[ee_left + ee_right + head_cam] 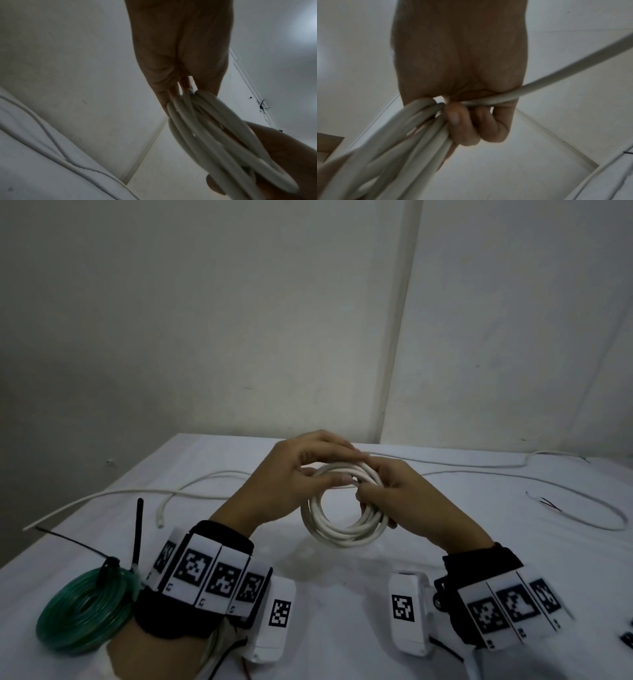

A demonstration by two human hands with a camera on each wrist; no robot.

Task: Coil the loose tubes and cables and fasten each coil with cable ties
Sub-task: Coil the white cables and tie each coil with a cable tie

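1. My left hand (301, 474) covers the white coil (342, 529) from 10 to 12 o'clock, so I cannot count the loops there.
2. My right hand (404, 501) hides the coil's 3 o'clock side; the fingers (464, 129) curl round it in the right wrist view, blurred.
3. The loose white cable (513, 470) runs toward 2 o'clock; its far end is too small to make out.
4. The green tube coil (82, 611) at 8 o'clock is partly behind my left wristband (205, 573).
5. Small dark things (627, 637) at 4 o'clock are cut by the frame edge; I cannot tell what they are.
6. In the left wrist view the coil's lower end leaves the frame at 5 o'clock.
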